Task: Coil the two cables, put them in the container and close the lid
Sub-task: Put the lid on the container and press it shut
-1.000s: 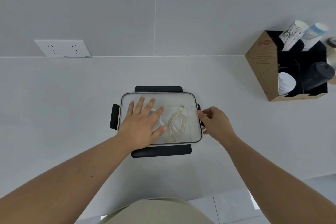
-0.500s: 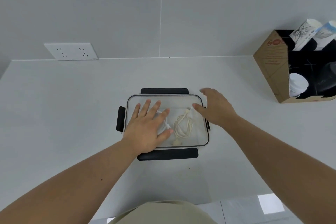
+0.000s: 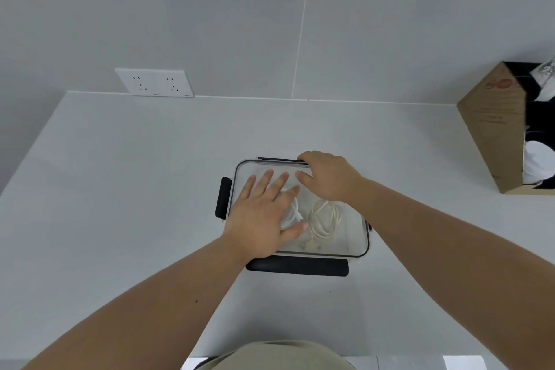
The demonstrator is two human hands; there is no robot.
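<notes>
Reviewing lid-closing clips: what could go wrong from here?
The right hand works only the far clip; the near clip and left clip look still flipped out, so the lid might seal unevenly. The left hand presses off-centre, which could tilt it.

Grey tiled wall [image 3: 210, 9], white socket plate [image 3: 154, 82], pale counter [image 3: 120, 174]

Left hand [image 3: 264, 216] flat on clear lid [image 3: 351, 237] of container [image 3: 365, 245], right hand [image 3: 329, 177] pressing far black clasp [image 3: 277, 159], two coiled cables [image 3: 326, 221] inside, white counter [image 3: 120, 189], wall socket [image 3: 154, 82], cardboard box [image 3: 492, 132] far right.
</notes>
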